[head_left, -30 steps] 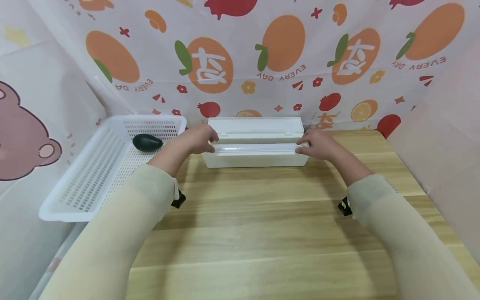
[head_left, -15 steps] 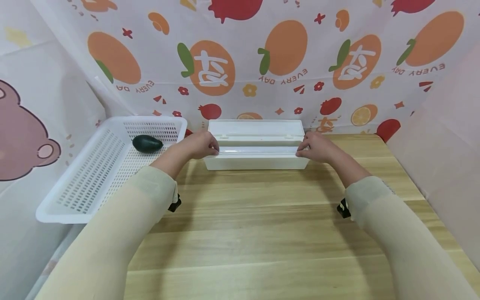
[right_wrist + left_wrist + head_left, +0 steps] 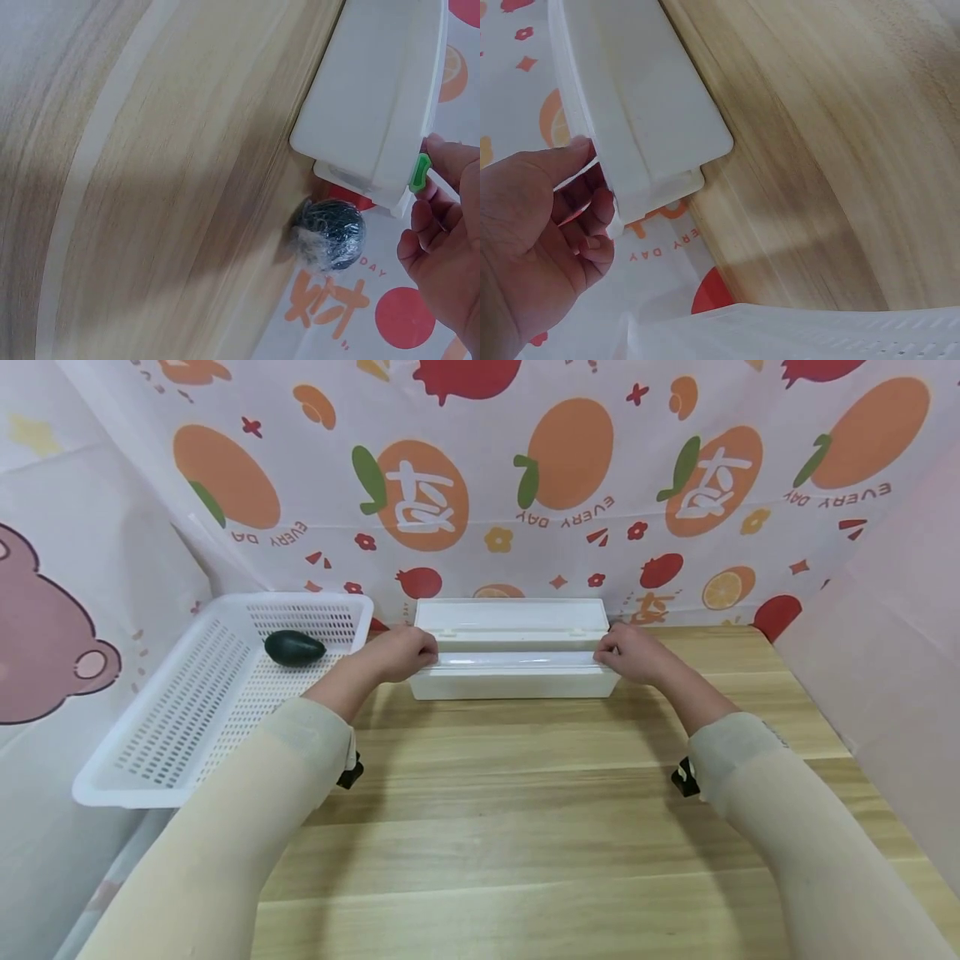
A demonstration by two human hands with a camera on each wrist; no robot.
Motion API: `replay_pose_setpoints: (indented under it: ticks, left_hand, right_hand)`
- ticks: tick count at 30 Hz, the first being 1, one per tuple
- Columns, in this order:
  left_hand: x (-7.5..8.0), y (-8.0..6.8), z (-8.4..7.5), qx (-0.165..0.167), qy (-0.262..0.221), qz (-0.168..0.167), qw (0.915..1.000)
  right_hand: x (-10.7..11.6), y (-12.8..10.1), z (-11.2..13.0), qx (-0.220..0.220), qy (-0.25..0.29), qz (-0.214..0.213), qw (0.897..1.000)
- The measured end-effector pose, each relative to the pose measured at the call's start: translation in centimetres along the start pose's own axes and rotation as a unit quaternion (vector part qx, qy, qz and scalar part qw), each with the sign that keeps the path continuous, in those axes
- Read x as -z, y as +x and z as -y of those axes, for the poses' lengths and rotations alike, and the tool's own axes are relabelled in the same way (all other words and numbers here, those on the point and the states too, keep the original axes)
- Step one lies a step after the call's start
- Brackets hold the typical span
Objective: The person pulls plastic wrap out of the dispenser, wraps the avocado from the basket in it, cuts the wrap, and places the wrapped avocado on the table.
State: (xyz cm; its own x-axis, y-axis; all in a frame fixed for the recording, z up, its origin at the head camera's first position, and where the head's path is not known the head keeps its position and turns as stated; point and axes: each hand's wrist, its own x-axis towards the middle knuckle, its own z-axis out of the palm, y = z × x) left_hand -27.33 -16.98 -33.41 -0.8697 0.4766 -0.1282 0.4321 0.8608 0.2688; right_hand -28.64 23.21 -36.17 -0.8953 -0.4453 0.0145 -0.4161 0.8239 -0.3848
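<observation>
A long white plastic wrap dispenser [image 3: 513, 686] stands at the table's far edge, its lid [image 3: 512, 613] raised at the back. A glossy clear strip of plastic wrap [image 3: 517, 660] spans its front edge. At the left end, my left hand [image 3: 399, 653] pinches the wrap's edge with curled fingers. My right hand [image 3: 636, 654] does the same at the right end. Both wrist views show each thumb against the dispenser's upper rim; the thin film is hard to make out there. Beside the right thumb sits a green slider [image 3: 421, 172].
To the left stands a white perforated basket [image 3: 127, 795] holding a dark green, avocado-shaped item [image 3: 294, 648]. The right wrist view shows a dark round item wrapped in clear film [image 3: 330, 234] by the dispenser's right end. A fruit-print cloth [image 3: 487, 485] hangs behind the wooden table [image 3: 517, 827].
Both hands have gone from spread fingers at the dispenser's ends to pinching the plastic wrap. The film strip now sits slightly higher over the front edge. The dispenser stays in place.
</observation>
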Motion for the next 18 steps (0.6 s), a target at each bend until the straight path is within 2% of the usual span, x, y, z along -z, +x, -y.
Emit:
replay_pose_setpoints:
  ticks: [3,10,18]
  left_hand:
    - [-0.08,0.04,-0.11,0.008,0.005,-0.002,1.0]
    - [-0.23,0.12,-0.26,0.012,-0.036,0.023,0.999]
    - [-0.48,0.48,-0.01,-0.004,-0.012,0.008,0.9999]
  right_hand:
    - [-0.01,-0.02,-0.02,-0.012,0.005,0.007,1.0]
    - [-0.02,-0.11,0.19,-0.019,0.014,0.006,1.0]
    - [-0.03,-0.12,0.3,-0.028,0.02,0.011,0.999]
